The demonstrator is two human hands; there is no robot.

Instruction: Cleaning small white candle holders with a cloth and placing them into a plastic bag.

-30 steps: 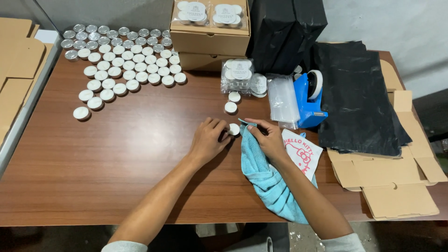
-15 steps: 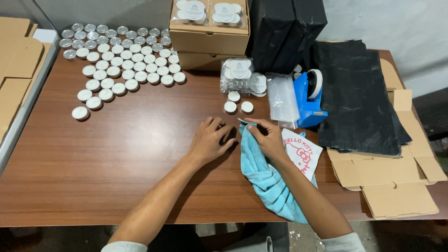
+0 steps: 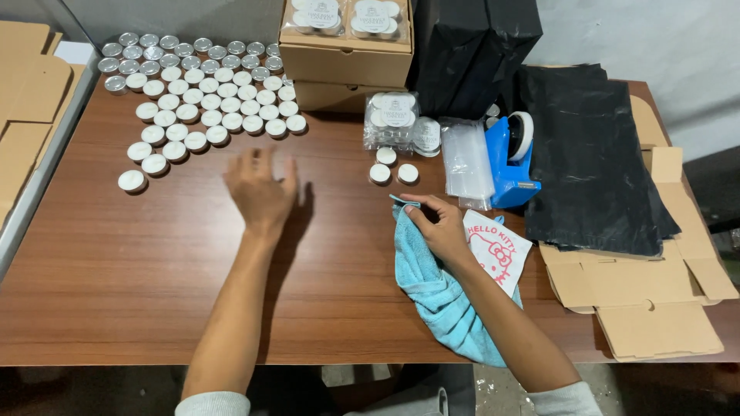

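Meanwhile the left hand (image 3: 260,190) is hovering blurred, fingers spread and empty, near the tealight candles (image 3: 202,98); the right hand (image 3: 438,227) is pinching the blue cloth (image 3: 435,296), partly hiding a white printed cloth (image 3: 497,252).

Brown wood-grain table (image 3: 154,262), tealights (image 3: 202,85) clustered upper left, stacked cardboard boxes (image 3: 344,69) top centre, blue tape dispenser (image 3: 509,166), black bags (image 3: 590,162) right, blue cloth (image 3: 435,285) lower centre.

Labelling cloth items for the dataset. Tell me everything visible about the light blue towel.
The light blue towel looks like soft terry cloth, crumpled and loosely folded. It lies on the brown wooden table and runs from near mid-table to the near edge, where its lower end hangs slightly over. The right hand rests on its upper end, fingers pinching a corner. Its right side overlaps a white printed cloth.
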